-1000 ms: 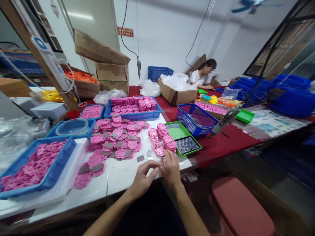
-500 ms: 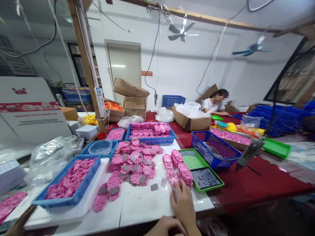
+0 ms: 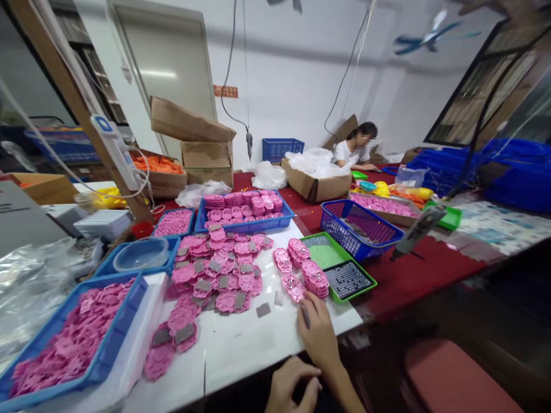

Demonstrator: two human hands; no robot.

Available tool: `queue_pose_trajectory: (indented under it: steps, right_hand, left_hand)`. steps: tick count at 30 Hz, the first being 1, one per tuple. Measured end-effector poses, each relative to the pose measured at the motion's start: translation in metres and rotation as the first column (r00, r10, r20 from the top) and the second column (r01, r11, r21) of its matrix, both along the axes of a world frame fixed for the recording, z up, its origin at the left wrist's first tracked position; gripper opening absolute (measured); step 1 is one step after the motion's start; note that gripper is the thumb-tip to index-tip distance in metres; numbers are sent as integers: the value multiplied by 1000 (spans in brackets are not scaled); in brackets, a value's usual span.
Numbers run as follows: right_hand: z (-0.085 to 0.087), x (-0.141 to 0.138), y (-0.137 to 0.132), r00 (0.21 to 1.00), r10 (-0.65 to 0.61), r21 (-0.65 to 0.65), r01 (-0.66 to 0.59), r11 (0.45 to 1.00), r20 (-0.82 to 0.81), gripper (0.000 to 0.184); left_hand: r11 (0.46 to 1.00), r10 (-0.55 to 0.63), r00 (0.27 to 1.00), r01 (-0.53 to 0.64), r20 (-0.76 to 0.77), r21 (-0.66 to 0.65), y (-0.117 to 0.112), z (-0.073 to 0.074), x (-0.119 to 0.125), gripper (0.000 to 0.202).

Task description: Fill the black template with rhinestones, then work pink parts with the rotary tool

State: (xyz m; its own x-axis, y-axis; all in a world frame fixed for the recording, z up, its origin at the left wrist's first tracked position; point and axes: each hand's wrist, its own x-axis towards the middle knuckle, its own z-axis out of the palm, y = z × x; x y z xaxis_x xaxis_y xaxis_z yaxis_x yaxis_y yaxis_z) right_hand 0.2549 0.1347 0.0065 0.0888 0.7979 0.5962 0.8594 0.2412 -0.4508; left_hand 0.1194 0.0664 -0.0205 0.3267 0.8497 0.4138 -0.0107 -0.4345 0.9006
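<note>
My right hand (image 3: 319, 332) rests at the front right of the white table, fingers bent, with a small dark grey piece (image 3: 306, 316) along its thumb side. Its fingertips reach the nearest of the pink flower-edged pieces (image 3: 293, 287), which lie with stacks of the same kind (image 3: 314, 277). Below, at the table's front edge, my left hand (image 3: 289, 383) is curled, thumb and forefinger close together; anything inside is hidden. Left of them spreads a heap of pink pieces (image 3: 224, 281), many bearing grey squares. A loose grey square (image 3: 263, 310) lies in front.
Right stands a green tray (image 3: 375, 283) with small beads, behind it a blue basket (image 3: 360, 252). Blue bins (image 3: 129, 338) of pink parts are left and behind. A power screwdriver (image 3: 419, 229) hangs at right. A person (image 3: 346, 150) sits far back; a red stool (image 3: 456, 376) stands lower right.
The view has swung right and down, so the red stool now shows. My right hand stays by the pink pieces; my left hand shows more of its thumb and forefinger.
</note>
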Motion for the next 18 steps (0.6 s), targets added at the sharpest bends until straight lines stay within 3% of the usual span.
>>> queue_pose_trajectory:
  steps: [4, 7, 12, 18]
  right_hand:
    - [5, -1, 1, 998, 7, -38, -10, 999, -69, 17]
    - [5, 1, 0, 996, 4, -13, -6, 1000, -93, 14]
    - [9, 3, -17, 990, 87, 97, -77, 992, -110, 17]
    - [18, -1, -50, 926, 346, -44, -356, 933, -148, 24]
  left_hand:
    - [968, 107, 994, -98, -28, 232, 20, 38, -36, 19]
    - [956, 158, 979, -118, -128, 269, 35, 56, -61, 18]
    - [928, 284, 935, -214, -210, 304, 46, 62, -85, 21]
    - [899, 377, 885, -279, -273, 338, 38, 58, -86, 29]
